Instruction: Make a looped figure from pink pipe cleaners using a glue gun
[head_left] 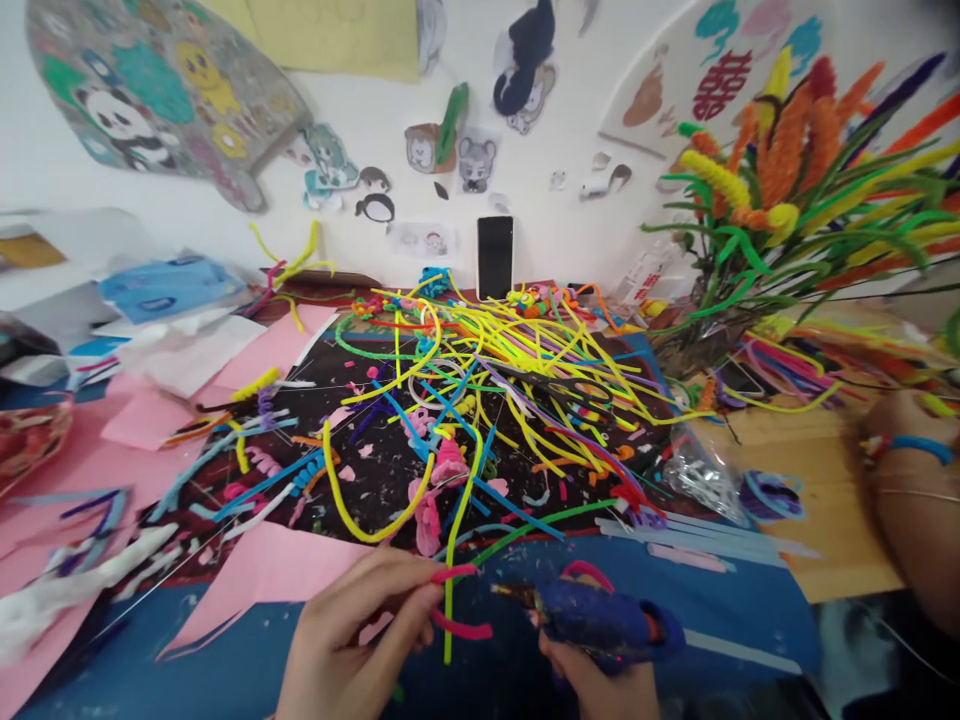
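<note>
My left hand (375, 620) pinches a bent pink pipe cleaner (466, 628), its two ends pointing right past the fingertips. In my right hand (592, 680) is a blue hot glue gun (600, 615), gripped by the handle. The gun's nozzle points left, a short gap from the pink pipe cleaner. A yellow-green pipe cleaner (450, 560) hangs down just by my left fingertips. A pink loop shows behind the glue gun's body. Whether a finger presses the trigger is hidden from view.
Yellow pipe cleaners (540, 350) and scissors (562, 385) lie heaped on the dark mat. Glue sticks (705, 545) sit at right, near a clear plastic bag (701, 480). Pink paper (262, 570) lies left. A phone (495, 258) leans on the wall. Another person's arm (919, 480) is at right.
</note>
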